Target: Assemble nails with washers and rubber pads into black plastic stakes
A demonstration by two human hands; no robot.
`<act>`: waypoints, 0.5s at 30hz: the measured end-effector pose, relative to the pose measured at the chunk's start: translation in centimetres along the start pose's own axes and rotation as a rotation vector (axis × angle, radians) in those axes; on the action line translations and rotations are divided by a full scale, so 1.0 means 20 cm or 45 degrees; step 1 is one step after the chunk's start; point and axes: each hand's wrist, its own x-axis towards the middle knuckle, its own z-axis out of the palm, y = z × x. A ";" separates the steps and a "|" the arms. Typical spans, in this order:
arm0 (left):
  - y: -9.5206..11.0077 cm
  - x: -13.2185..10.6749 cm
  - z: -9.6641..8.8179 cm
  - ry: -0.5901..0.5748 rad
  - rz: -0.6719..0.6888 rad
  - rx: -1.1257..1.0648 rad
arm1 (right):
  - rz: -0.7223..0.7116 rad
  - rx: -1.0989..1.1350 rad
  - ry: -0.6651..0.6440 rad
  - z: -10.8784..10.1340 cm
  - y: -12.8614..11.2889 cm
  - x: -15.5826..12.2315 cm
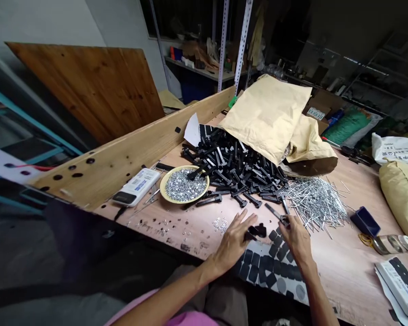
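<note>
While the right hand (296, 237) pinches a slender dark part (274, 212) near the black pile (238, 170), the left hand (234, 237) extends its fingers, a black component (257, 231) at its thumb side; whether it is gripped cannot be determined. Loose nuts (220, 224) lie nearby.

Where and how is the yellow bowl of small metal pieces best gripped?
I'd take the yellow bowl by its near rim, from the person's side, thumb over the edge: it sits upright with its wall exposed there, while black parts crowd its right and reach over the rim onto the metal pieces.
</note>
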 end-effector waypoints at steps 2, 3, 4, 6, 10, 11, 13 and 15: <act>0.01 0.00 0.01 -0.115 0.202 0.093 | -0.182 0.286 -0.173 -0.09 -0.02 -0.07; 0.01 0.00 0.02 -0.166 0.221 0.097 | -0.221 0.446 -0.278 -0.12 -0.03 -0.07; 0.01 0.01 0.02 -0.200 0.178 0.065 | -0.216 0.597 -0.373 -0.13 -0.04 -0.06; 0.00 0.01 0.01 -0.209 -0.057 -0.101 | -0.109 0.800 -0.437 -0.09 -0.04 0.03; -0.03 0.00 -0.04 -0.054 -0.594 -0.634 | 0.050 0.443 -0.170 0.17 -0.06 0.27; -0.04 0.00 -0.06 -0.011 -0.667 -0.747 | 0.007 0.286 -0.124 0.25 -0.08 0.31; -0.05 -0.01 -0.10 0.052 -0.739 -0.864 | -0.106 0.082 -0.091 0.35 -0.12 0.37; -0.06 -0.01 -0.14 0.087 -0.714 -0.790 | -0.159 0.029 -0.073 0.38 -0.13 0.37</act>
